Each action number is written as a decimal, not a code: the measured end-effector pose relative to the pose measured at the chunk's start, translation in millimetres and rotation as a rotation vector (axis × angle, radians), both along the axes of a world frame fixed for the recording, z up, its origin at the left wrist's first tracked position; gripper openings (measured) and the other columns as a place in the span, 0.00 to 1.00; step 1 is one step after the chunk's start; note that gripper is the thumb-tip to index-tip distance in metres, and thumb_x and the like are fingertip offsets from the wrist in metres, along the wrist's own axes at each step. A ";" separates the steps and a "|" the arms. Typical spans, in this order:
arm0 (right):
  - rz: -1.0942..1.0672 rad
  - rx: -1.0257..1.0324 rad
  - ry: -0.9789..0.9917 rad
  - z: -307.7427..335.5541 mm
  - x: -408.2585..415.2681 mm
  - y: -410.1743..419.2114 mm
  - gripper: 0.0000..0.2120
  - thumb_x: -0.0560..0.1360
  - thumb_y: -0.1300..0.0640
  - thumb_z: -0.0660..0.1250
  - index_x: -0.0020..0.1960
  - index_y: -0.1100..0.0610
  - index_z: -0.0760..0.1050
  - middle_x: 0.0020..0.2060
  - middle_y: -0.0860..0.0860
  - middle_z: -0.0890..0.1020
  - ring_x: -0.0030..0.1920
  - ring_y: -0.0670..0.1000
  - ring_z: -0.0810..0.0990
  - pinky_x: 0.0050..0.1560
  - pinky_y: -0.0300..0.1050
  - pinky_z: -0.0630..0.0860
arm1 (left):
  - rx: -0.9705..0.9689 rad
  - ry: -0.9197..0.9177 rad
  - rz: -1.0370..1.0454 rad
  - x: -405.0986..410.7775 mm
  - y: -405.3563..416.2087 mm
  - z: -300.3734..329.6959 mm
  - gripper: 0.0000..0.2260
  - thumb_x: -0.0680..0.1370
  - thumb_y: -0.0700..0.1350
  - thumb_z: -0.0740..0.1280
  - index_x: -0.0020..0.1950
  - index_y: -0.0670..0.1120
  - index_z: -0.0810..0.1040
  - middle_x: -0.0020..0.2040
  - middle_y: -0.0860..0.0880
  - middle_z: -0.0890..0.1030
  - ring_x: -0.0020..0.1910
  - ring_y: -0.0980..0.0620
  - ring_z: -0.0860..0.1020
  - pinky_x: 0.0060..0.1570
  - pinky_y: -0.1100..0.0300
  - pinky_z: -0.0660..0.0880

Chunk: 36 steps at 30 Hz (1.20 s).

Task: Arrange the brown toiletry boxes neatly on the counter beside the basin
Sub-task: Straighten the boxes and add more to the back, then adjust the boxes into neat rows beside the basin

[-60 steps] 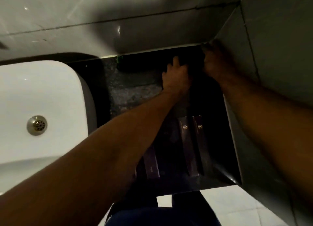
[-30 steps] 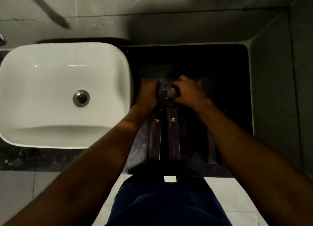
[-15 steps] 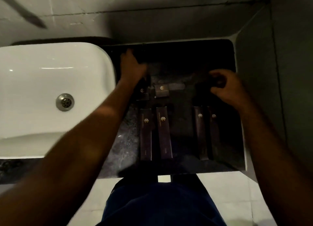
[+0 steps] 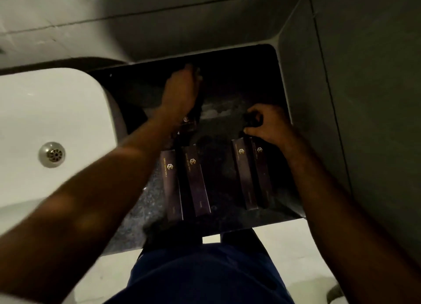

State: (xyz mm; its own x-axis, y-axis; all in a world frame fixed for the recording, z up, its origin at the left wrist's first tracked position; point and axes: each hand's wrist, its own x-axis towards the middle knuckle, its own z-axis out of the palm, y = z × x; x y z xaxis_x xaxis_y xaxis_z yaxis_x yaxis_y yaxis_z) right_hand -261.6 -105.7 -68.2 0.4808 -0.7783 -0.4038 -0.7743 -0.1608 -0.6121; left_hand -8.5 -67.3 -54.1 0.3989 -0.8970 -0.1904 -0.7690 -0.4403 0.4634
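Four long brown boxes with gold logos lie on the dark counter [image 4: 218,112] in two pairs: a left pair [image 4: 173,185] [image 4: 197,180] and a right pair [image 4: 245,176] [image 4: 263,173]. A small brown box [image 4: 187,121] sits behind the left pair, partly under my left wrist. My left hand [image 4: 181,91] reaches toward the back of the counter, fingers curled around a dark long box [image 4: 198,96] that is blurred. Just behind the right pair, my right hand [image 4: 267,124] pinches a small dark box [image 4: 250,121].
A white basin [image 4: 57,125] with a metal drain [image 4: 52,154] fills the left. Tiled walls close off the counter at the back [image 4: 159,25] and on the right [image 4: 353,98]. The counter's front edge [image 4: 227,230] is near my body.
The view has shifted. My left hand has moved right along the back of the counter. My right hand stays behind the right pair, closed on the small dark box.
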 end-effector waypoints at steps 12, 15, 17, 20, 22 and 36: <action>-0.130 0.008 -0.041 -12.0 -6.8 -5.0 0.16 0.67 0.63 0.74 0.55 0.58 0.81 0.48 0.54 0.84 0.46 0.49 0.81 0.44 0.34 0.74 | 0.084 0.180 -0.283 -103.9 28.1 -25.0 0.11 0.75 0.43 0.68 0.56 0.43 0.77 0.50 0.40 0.84 0.48 0.40 0.82 0.41 0.61 0.67; -0.121 0.015 -0.052 -13.8 -9.2 -4.8 0.14 0.67 0.63 0.74 0.53 0.58 0.82 0.46 0.54 0.85 0.46 0.49 0.82 0.43 0.32 0.73 | 0.123 0.209 -0.276 -103.6 24.8 -31.2 0.10 0.73 0.42 0.69 0.54 0.45 0.78 0.50 0.42 0.84 0.48 0.41 0.82 0.41 0.62 0.68; -0.110 0.003 -0.037 -15.6 -10.7 -5.4 0.12 0.67 0.62 0.74 0.51 0.58 0.82 0.45 0.54 0.85 0.46 0.51 0.83 0.45 0.38 0.76 | 0.118 0.207 -0.278 -103.1 23.4 -34.1 0.09 0.74 0.43 0.69 0.53 0.45 0.79 0.49 0.42 0.84 0.47 0.42 0.82 0.40 0.62 0.68; -0.085 -0.008 -0.039 -17.0 -10.3 -7.7 0.10 0.66 0.61 0.74 0.48 0.58 0.81 0.43 0.54 0.85 0.45 0.52 0.83 0.48 0.47 0.81 | 0.101 0.195 -0.293 -103.9 22.5 -37.0 0.06 0.75 0.43 0.68 0.50 0.45 0.79 0.47 0.43 0.85 0.45 0.43 0.83 0.39 0.62 0.70; -0.082 0.013 -0.042 -18.4 -10.9 -8.9 0.11 0.66 0.62 0.74 0.49 0.58 0.81 0.43 0.53 0.85 0.45 0.52 0.83 0.48 0.48 0.81 | 0.119 0.179 -0.291 -104.9 21.0 -39.2 0.06 0.75 0.45 0.68 0.51 0.45 0.80 0.47 0.44 0.85 0.45 0.44 0.83 0.39 0.61 0.72; -0.516 0.262 -0.110 -22.9 -80.6 86.1 0.22 0.67 0.56 0.78 0.57 0.57 0.76 0.36 0.50 0.78 0.35 0.46 0.76 0.36 0.38 0.73 | 0.162 0.577 0.225 -140.9 136.3 -7.7 0.23 0.71 0.47 0.76 0.64 0.45 0.74 0.56 0.47 0.81 0.54 0.50 0.80 0.50 0.61 0.74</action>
